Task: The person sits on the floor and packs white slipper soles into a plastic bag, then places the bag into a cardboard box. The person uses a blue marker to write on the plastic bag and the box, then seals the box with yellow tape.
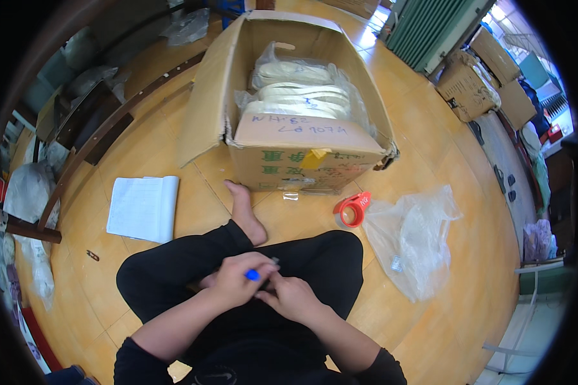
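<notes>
I sit cross-legged with both hands together over my lap. My left hand [236,280] is closed round what looks like a pen or marker, whose blue end [252,274] sticks out of the fist. Touching its fingertips is my right hand [290,298], with curled fingers; what they hold, if anything, is hidden. A small greyish tip [275,262] shows where the hands meet. Ahead stands an open cardboard box [302,160] with handwriting on its front. Inside lie stacked white, rounded flat pieces [302,96] in clear plastic bags.
An open notebook [141,208] lies at left on the tiled floor, near a small dark clip-like thing [93,255]. To the right are a red tape dispenser [352,210] and a crumpled clear plastic bag [417,244]. More cardboard boxes [467,86] stand at far right; a wooden frame [112,131] curves along the left.
</notes>
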A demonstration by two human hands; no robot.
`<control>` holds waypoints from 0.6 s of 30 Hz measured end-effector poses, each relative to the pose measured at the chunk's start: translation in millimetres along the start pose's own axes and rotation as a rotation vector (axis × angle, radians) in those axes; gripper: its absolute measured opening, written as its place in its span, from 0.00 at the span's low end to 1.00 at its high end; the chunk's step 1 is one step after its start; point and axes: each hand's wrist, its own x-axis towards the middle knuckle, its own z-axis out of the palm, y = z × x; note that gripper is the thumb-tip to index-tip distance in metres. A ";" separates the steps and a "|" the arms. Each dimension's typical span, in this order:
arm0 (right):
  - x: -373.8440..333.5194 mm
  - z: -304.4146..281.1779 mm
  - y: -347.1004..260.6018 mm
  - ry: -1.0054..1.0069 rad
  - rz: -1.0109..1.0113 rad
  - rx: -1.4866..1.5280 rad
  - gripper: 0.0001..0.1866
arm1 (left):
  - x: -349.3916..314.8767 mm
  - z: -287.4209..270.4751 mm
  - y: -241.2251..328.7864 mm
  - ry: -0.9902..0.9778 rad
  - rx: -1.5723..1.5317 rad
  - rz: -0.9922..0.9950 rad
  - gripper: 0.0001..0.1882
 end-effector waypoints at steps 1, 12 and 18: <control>-6.1 1.7 7.6 0.086 0.019 0.097 0.15 | -13.2 -11.8 0.3 0.105 -0.229 -0.199 0.05; -155.3 68.9 138.9 0.787 0.601 0.540 0.25 | -137.9 -179.7 -12.1 0.823 0.291 -0.605 0.05; -185.5 84.0 146.6 0.588 0.884 1.080 0.41 | -189.4 -192.9 -58.8 0.912 0.538 -0.516 0.07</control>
